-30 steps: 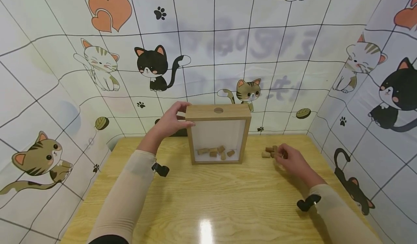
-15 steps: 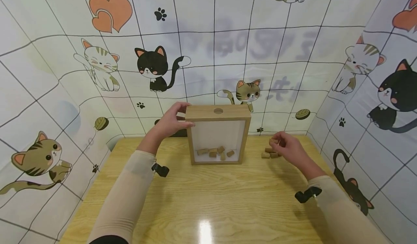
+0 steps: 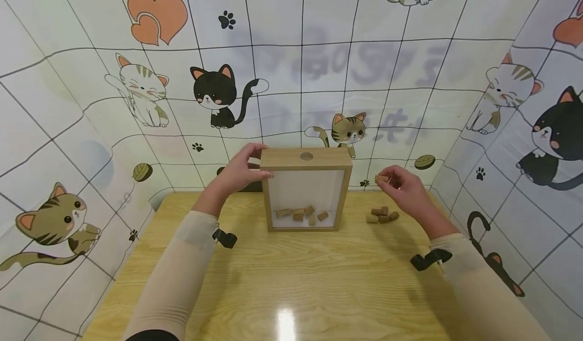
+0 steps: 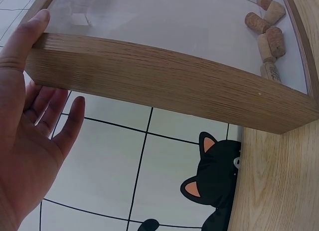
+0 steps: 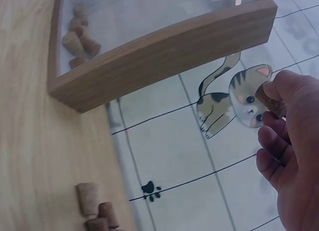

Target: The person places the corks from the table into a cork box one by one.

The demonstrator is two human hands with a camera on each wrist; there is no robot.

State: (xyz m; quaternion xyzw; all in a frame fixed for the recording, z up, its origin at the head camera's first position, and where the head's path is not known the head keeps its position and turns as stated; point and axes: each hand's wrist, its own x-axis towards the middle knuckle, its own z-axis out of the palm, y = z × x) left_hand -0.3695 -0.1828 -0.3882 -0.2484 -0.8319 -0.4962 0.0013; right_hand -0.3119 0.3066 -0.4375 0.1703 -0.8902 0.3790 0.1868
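A shallow wooden shadow box (image 3: pixel 284 160) with a clear front and a round hole (image 3: pixel 306 156) in its top stands upright on the table. Several corks (image 3: pixel 298 217) lie at its bottom inside. My left hand (image 3: pixel 239 173) grips the box's upper left corner, thumb over the front edge and the other fingers behind. Between thumb and fingertips, my right hand (image 3: pixel 405 192) pinches a cork (image 5: pixel 271 100), raised to the right of the box. Below that hand, a small pile of corks (image 3: pixel 384 219) lies on the table.
The light wood table (image 3: pixel 296 275) reaches back to a cloth backdrop (image 3: pixel 282 78) printed with cats and grid lines, close behind the box. More of this cloth hangs at both sides. Each wrist wears a black camera mount (image 3: pixel 430 260).
The right hand has lifted a cork from the pile and moved it up and slightly left. The left hand and the box have stayed in place.
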